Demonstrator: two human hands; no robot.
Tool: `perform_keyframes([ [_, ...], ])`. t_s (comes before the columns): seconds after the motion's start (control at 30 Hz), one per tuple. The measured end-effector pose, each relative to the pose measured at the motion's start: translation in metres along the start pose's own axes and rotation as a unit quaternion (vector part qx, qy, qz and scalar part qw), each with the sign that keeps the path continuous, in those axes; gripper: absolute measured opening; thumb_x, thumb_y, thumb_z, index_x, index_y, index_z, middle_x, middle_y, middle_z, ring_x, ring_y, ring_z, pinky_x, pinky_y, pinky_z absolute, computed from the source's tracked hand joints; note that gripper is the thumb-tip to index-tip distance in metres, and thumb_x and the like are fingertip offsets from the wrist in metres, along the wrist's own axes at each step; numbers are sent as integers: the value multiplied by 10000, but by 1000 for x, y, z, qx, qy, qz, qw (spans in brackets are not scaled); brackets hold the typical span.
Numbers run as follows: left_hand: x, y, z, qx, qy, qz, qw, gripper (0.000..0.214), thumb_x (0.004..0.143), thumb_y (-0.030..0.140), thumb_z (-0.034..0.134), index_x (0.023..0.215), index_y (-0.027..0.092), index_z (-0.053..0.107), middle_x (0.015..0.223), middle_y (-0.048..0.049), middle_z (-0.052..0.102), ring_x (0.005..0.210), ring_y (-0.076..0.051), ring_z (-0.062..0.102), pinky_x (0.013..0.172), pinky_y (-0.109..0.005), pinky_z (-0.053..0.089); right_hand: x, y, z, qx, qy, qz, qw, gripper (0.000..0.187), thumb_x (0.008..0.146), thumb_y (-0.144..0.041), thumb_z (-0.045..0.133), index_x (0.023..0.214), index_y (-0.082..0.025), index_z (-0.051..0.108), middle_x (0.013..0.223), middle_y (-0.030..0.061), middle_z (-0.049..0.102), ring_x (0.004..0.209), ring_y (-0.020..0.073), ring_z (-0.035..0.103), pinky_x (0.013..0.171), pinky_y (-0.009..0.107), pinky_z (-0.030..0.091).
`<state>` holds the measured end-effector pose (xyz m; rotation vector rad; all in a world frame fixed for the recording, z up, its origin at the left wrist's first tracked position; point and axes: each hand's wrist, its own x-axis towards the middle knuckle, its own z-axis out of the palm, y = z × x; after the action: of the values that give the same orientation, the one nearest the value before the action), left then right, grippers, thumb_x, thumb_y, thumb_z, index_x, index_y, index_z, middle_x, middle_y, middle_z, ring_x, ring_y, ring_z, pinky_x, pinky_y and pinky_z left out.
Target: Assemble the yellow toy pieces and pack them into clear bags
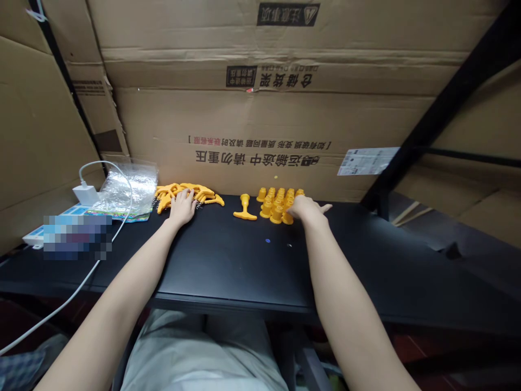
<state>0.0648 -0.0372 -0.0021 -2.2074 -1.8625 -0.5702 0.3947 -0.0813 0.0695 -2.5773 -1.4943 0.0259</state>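
In front of me, a person works at a black table point(228, 266) backed by a cardboard sheet point(260, 114); the left hand point(183, 207) lies palm down with fingers loosely spread on a heap of curved yellow bars point(210, 199), though I cannot tell whether it grips one; the right hand point(306, 208) is at the right edge of a cluster of yellow cups point(277, 209), partly open with one digit pointing away to the right, its other fingertips hidden, so I cannot tell whether it has a cup; bars and cups seem grouped by shape, perhaps so that each hand has one kind within reach; between the groups lies a T-shaped yellow piece point(245, 212), cup end towards the cardboard, curved crossbar towards the person; everything yellow looks smooth, like plastic; the cups stand close together in rough rows, narrower at the top, while the bars overlap in a tangle
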Motion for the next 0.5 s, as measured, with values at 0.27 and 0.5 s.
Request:
perform_keyframes([
  [0.27, -2, 5, 1, -19, -52, 1, 998, 524, 936, 312, 250, 1434, 179, 340, 1509, -77, 322, 1385, -267, 267, 1101, -576, 218, -10, -32, 21, 32, 176, -274, 945, 301, 863, -122, 364, 1027, -142, 616, 1045, 130, 637, 1017, 255, 579, 1023, 621, 215],
  [0.5, -3, 6, -2, -34, -25, 11, 999, 482, 929, 277, 259, 1371, 222, 442, 1463, -84, 404, 1359, -275, 319, 1076, -580, 250, -7, -51, 68, -31, 115, -463, 878, 454, 839, -14, 364, 1155, -217, 619, 1350, 117, 507, 1246, 273, 440, 1032, 704, 131],
])
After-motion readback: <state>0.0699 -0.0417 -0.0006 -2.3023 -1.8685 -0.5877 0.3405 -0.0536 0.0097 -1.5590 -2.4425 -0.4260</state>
